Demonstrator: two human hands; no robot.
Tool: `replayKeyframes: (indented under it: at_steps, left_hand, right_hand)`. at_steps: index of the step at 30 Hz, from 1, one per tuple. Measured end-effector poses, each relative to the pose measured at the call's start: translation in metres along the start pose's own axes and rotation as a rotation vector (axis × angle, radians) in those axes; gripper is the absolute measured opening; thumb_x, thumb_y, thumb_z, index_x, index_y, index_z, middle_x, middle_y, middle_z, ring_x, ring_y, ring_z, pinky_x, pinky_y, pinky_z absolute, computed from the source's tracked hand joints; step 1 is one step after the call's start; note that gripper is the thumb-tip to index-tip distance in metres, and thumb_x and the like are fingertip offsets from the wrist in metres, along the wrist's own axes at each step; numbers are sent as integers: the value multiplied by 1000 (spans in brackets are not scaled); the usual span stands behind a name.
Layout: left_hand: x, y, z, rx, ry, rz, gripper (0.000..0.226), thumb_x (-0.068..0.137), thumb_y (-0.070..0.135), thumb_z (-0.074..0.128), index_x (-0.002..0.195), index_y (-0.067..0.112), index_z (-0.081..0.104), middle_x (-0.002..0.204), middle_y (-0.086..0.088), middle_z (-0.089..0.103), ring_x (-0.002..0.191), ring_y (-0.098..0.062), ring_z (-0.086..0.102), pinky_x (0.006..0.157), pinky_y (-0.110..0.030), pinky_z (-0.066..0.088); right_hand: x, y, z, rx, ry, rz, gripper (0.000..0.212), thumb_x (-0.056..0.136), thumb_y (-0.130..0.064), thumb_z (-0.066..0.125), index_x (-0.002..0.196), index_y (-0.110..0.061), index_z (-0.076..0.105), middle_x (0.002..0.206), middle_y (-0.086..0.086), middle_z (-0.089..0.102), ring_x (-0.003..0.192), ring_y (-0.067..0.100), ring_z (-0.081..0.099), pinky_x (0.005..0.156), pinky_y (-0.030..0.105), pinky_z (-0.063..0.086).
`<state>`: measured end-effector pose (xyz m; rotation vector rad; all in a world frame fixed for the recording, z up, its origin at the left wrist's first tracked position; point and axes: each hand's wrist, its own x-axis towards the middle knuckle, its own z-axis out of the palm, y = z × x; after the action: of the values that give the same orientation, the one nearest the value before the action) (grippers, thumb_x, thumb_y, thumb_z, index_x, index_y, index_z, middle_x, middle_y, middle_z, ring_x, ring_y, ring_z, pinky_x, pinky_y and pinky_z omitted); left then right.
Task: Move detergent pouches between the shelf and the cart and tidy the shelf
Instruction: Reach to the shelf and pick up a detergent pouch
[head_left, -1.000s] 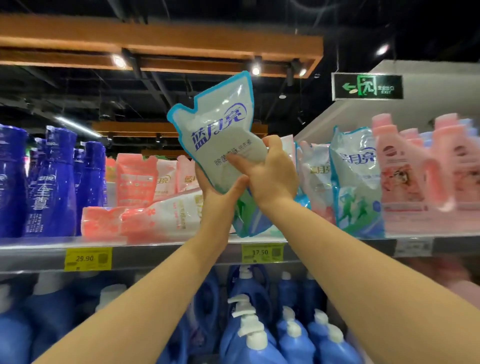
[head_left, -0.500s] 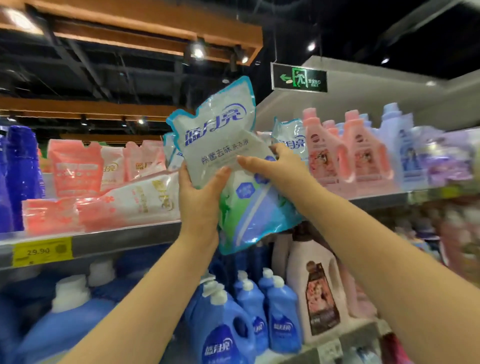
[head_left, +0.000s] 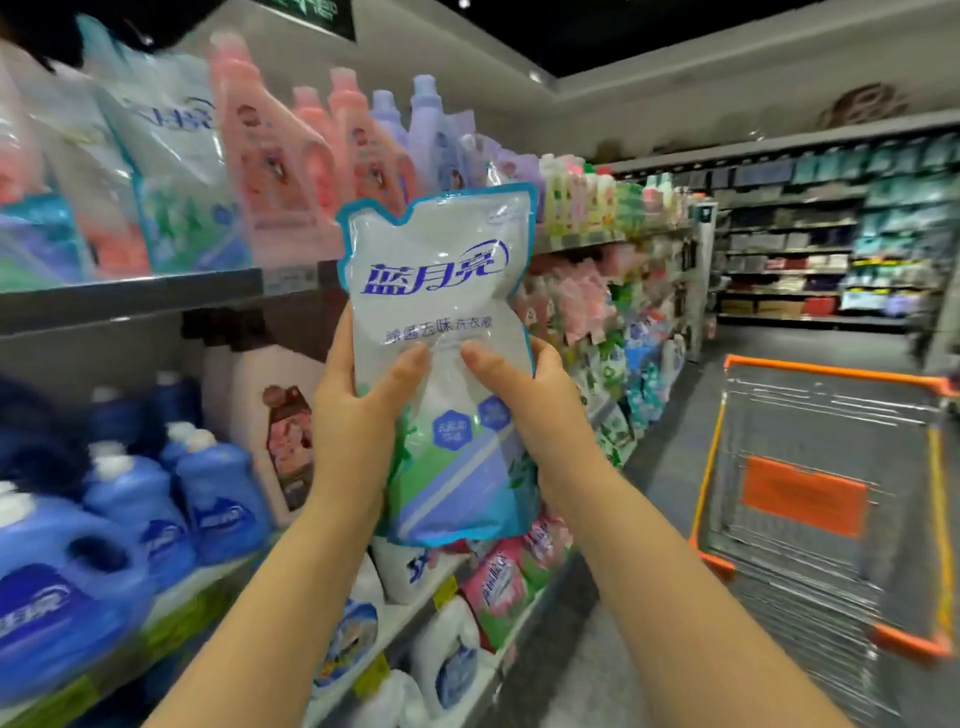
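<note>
A white-and-blue detergent pouch (head_left: 436, 291) is held upright in mid-air, in front of the shelf (head_left: 130, 299) and left of the wire cart (head_left: 831, 370). It is clasped at its middle by the left grip (head_left: 358, 410) and the right grip (head_left: 530, 395), with thumbs pressed on its front.

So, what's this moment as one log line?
detergent pouch: upright, held; left hand: grips it; right hand: grips it; cart: at right

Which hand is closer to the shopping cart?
Right. The right hand grips the pouch's side facing the cart; the left hand grips the other side, by the shelf, farther away.
</note>
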<state>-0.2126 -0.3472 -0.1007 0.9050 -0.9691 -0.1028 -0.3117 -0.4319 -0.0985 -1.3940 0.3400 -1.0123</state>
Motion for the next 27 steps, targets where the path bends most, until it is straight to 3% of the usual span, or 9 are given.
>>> replayKeyframes:
  at_steps: [3,6,10,15,17,19,23,27]
  left_hand:
    - [-10,-43,70,-25,-74,-79,56,81,8,66,133,18,48,115,0,68,101,-16,66,81,-29,54]
    - [-14,-89,145,-66,-165,-160,58,78,11,66,133,19,47,115,-1,68,99,-17,66,82,-31,55]
    - [-24,-149,236,-41,-284,-271,60,77,22,66,134,26,46,122,2,64,109,-18,63,91,-36,51]
    - [-35,-237,327,-79,-428,-453,53,78,21,63,128,31,48,124,-1,63,113,-22,61,97,-40,48]
    - [-40,-278,359,-117,-479,-533,54,82,14,65,132,24,47,124,-4,63,112,-23,61,97,-41,49]
    - [-41,-323,390,-138,-520,-594,51,85,7,62,133,18,46,123,-6,63,108,-22,62,93,-37,50]
    - [-43,-419,447,-133,-665,-719,49,85,15,63,130,25,46,121,-1,64,105,-17,64,87,-29,53]
    - [-48,-512,486,-81,-788,-974,43,86,13,63,126,15,48,110,-2,66,91,-14,65,71,-20,54]
  right_hand:
    - [5,11,-79,-21,70,-4,65,64,-42,73,122,-18,56,110,1,69,98,18,68,86,35,54]
    - [16,17,-164,-5,160,-10,60,65,-38,71,120,-19,57,111,4,69,98,19,68,82,32,54]
    - [31,30,-265,-30,287,45,74,57,-43,77,122,-17,56,112,7,69,101,25,67,92,44,52]
    - [51,68,-372,-6,429,161,68,63,-28,79,124,-12,55,113,12,69,102,29,67,91,45,53]
    - [60,87,-412,-4,465,197,54,74,-15,76,123,-9,56,114,15,67,102,30,66,89,41,55]
    - [73,107,-454,-9,501,227,48,77,-9,72,122,-8,57,114,16,67,103,31,66,88,40,55]
    - [107,156,-532,-62,615,288,59,68,-20,74,123,-12,57,114,12,68,104,29,66,89,39,54]
    - [133,220,-596,-44,744,461,66,60,-25,79,121,-11,60,110,14,69,100,33,67,90,47,53]
